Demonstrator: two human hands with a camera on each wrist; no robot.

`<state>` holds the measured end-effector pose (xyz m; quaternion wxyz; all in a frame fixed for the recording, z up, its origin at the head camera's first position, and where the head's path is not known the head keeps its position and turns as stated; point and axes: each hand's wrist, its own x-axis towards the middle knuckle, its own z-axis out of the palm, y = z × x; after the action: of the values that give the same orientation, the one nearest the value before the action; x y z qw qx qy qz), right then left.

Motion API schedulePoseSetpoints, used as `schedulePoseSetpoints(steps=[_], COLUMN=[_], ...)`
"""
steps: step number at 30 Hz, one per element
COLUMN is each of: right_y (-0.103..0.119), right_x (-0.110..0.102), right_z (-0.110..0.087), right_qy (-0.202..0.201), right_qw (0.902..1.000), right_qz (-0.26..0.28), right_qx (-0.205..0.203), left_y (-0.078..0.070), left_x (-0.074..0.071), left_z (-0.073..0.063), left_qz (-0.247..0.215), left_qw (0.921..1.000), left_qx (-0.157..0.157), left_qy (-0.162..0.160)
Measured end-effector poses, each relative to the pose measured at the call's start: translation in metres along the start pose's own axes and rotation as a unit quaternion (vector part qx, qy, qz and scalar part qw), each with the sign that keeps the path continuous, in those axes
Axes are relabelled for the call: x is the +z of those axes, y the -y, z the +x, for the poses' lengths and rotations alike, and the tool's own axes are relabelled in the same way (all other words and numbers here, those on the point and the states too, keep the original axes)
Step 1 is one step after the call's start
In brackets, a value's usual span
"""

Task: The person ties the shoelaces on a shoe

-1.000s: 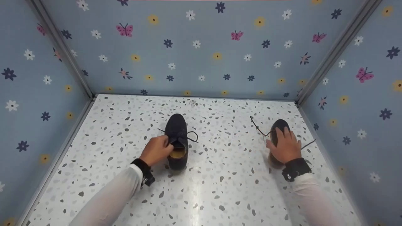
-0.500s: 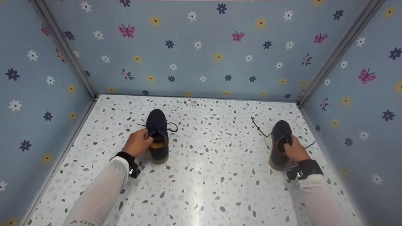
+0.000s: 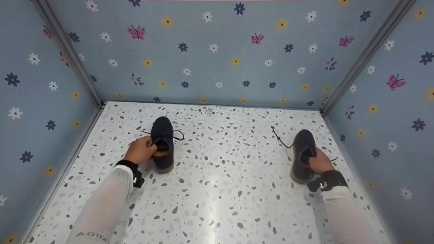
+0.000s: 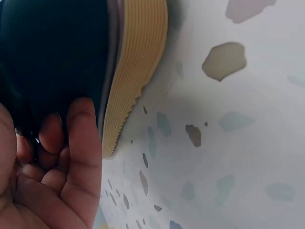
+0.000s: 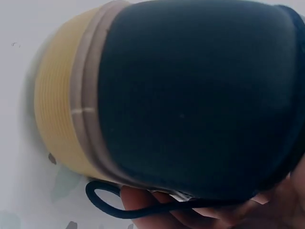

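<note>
Two dark navy lace-up shoes stand apart on the speckled surface, toes pointing away. My left hand (image 3: 139, 150) grips the left edge of the left shoe (image 3: 162, 126) at its opening, thumb at the rim. That shoe has a lace loop (image 3: 179, 135) out to its right and a tan ridged sole (image 4: 138, 52), seen in the left wrist view. On the right shoe (image 3: 304, 138), my right hand (image 3: 320, 162) holds the right side of the opening with the thumb over the edge. Its long lace (image 3: 280, 139) trails left. In the right wrist view a loop of cord (image 5: 109, 212) hangs by my fingertips.
The white terrazzo-patterned surface (image 3: 217, 162) is bounded by blue flowered panels at the back (image 3: 217, 51), left (image 3: 30, 101) and right (image 3: 400, 112). Grey metal strips join them at the corners. The right shoe stands near the right panel.
My left hand has shifted left and slightly away, bringing the left shoe along. My right hand has gone from lying over the right shoe's top to gripping the side of its opening.
</note>
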<state>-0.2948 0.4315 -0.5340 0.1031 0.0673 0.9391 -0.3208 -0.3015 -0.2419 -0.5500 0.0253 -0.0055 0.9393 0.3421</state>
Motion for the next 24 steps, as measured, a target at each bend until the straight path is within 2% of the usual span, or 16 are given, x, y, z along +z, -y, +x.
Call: schedulePoseSetpoints(steps=[8, 11, 14, 18, 24], right_y=[0.004, 0.011, 0.024, 0.048, 0.089], right_x=[0.002, 0.003, 0.005, 0.008, 0.022], right_z=[-0.005, -0.006, -0.008, -0.012, -0.023], right_qy=[-0.019, -0.021, -0.017, -0.014, -0.018], right_qw=[0.9997, 0.9994, 0.9989, 0.9988, 0.9983], right_qz=[0.011, 0.026, 0.045, 0.046, 0.008], right_qx=[0.009, 0.005, 0.001, -0.012, -0.055], left_y=[-0.002, -0.005, -0.01, -0.022, -0.057], left_x=[-0.004, -0.007, -0.01, -0.012, -0.005], left_z=[-0.003, -0.007, -0.01, -0.016, -0.026], left_qz=[0.009, 0.015, 0.02, 0.026, 0.031], left_qw=[0.9988, 0.9988, 0.9993, 0.9983, 0.9914], left_qx=[-0.04, -0.042, -0.032, -0.007, 0.052], left_qy=[0.026, 0.02, -0.003, -0.052, -0.116])
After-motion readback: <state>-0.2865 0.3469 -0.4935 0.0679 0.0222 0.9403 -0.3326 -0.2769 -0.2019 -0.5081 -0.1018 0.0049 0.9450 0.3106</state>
